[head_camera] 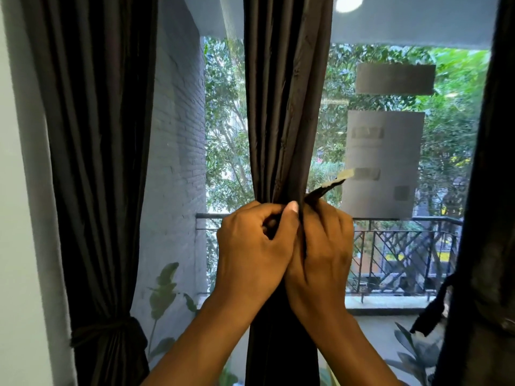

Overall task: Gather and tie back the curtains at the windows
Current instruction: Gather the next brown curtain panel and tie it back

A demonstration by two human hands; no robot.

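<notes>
A dark brown middle curtain hangs gathered in front of the window. My left hand and my right hand press together around its bunched folds at mid-height. Both hands pinch a dark tie-back strap, whose pale-tipped end sticks out up and to the right above my right hand. The left curtain hangs by the wall, bound low down by a tie-back band. A third curtain fills the right edge, with a loose dark tie dangling beside it.
Behind the glass lie a balcony with a metal railing, a grey brick wall and trees. Grey paper patches are stuck on the right pane. Plant leaves show low down. A pale wall borders the left.
</notes>
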